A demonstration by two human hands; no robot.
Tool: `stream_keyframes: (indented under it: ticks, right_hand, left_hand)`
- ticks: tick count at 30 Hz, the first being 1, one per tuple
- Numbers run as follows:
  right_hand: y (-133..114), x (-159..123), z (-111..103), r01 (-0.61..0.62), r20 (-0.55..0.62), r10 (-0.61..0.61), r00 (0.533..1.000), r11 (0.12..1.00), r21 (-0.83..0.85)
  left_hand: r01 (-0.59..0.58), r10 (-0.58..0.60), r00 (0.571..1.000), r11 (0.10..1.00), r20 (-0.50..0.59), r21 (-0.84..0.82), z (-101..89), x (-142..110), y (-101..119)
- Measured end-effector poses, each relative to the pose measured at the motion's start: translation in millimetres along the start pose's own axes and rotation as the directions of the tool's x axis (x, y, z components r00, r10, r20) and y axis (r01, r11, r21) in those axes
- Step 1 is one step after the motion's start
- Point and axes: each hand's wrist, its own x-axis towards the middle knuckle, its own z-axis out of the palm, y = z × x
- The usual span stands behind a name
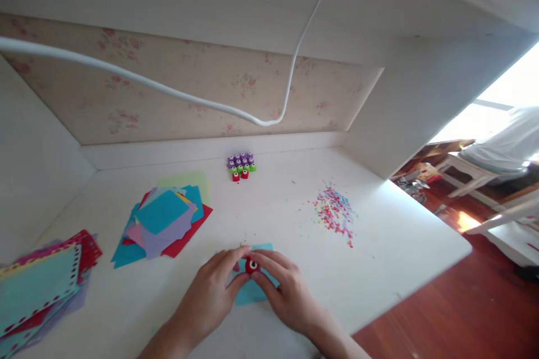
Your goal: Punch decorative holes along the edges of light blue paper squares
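Between my two hands is a small red craft paper punch, its black-and-white button facing up. The fingers and thumb of my left hand close on its left side. On its right side, my right hand grips it with thumb and fingers. Under the hands lies a light blue paper sheet, partly covered by them. Whether the sheet sits inside the punch's slot is hidden by the fingers.
Rows of purple, green and red punches stand near the back wall. Coloured paper is heaped left of centre. Sheets with punched edges lie far left. Paper confetti is scattered on the white desk. A white cable hangs in front.
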Motion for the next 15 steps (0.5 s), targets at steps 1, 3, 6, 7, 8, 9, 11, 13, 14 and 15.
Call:
stream_keyframes:
  ticks: [1, 3, 6, 7, 8, 9, 11, 13, 14, 15]
  right_hand:
    - [-2, 2, 0, -0.015, -0.003, 0.015, 1.000, 1.000, 0.017]
    - [0, 5, -1, -0.066, -0.016, 0.067, 0.998, 0.997, 0.028]
    - [19, 9, -11, -0.160, -0.087, 0.162, 0.983, 0.987, 0.023]
    - [31, 12, -18, -0.196, -0.129, 0.197, 0.972, 0.980, 0.021]
    - [44, 15, -25, -0.233, -0.179, 0.231, 0.956, 0.972, 0.012]
    - [58, 19, -35, -0.276, -0.220, 0.271, 0.937, 0.961, 0.007]
    - [86, 28, -56, -0.395, -0.284, 0.375, 0.882, 0.919, -0.014]
    - [110, 38, -76, -0.486, -0.331, 0.432, 0.839, 0.868, -0.099]
    - [119, 42, -85, -0.509, -0.347, 0.442, 0.827, 0.851, -0.130]
    - [125, 47, -93, -0.524, -0.363, 0.444, 0.819, 0.837, -0.160]
  left_hand:
    - [-0.001, 0.001, 1.000, 1.000, -0.022, 0.001, 2.5, -1, -1]
    - [-0.022, 0.023, 0.999, 1.000, -0.045, 0.014, 5.5, -3, -5]
    - [-0.100, 0.101, 0.995, 0.993, -0.015, 0.055, 5.4, -5, -6]
    - [-0.131, 0.131, 0.991, 0.989, 0.014, 0.068, 4.8, -6, -5]
    - [-0.162, 0.159, 0.986, 0.984, 0.049, 0.076, 4.2, -7, -2]
    - [-0.190, 0.183, 0.979, 0.979, 0.086, 0.078, 4.0, -7, 1]
    - [-0.236, 0.225, 0.965, 0.969, 0.139, 0.076, 4.9, -9, 7]
    - [-0.259, 0.243, 0.955, 0.963, 0.169, 0.074, 7.3, -10, 10]
    - [-0.262, 0.246, 0.953, 0.962, 0.177, 0.074, 8.6, -10, 11]
    - [-0.264, 0.248, 0.952, 0.961, 0.181, 0.075, 9.9, -10, 11]
